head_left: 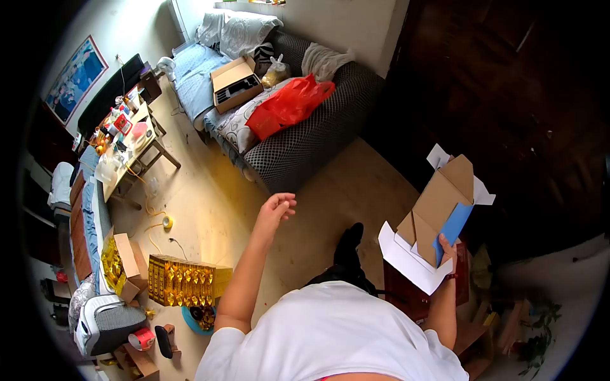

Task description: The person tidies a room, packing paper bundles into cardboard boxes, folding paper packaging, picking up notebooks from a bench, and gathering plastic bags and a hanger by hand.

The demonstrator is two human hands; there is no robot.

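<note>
My right hand grips the lower edge of an unfolded cardboard box. Its panels are plain brown, with white flaps spread at both ends and a blue section beside my fingers. My thumb shows near the blue section, and the other fingers are partly hidden. Out in front of me, my left hand hangs in the air above the floor, its fingers loosely bent and holding nothing. It is nearest to the corner of the patterned sofa, apart from it.
On the sofa are a red plastic bag and an open carton. Gold packages stand at lower left, next to a blue basin. A cluttered table is at left. Yellow tape and cords lie on the floor.
</note>
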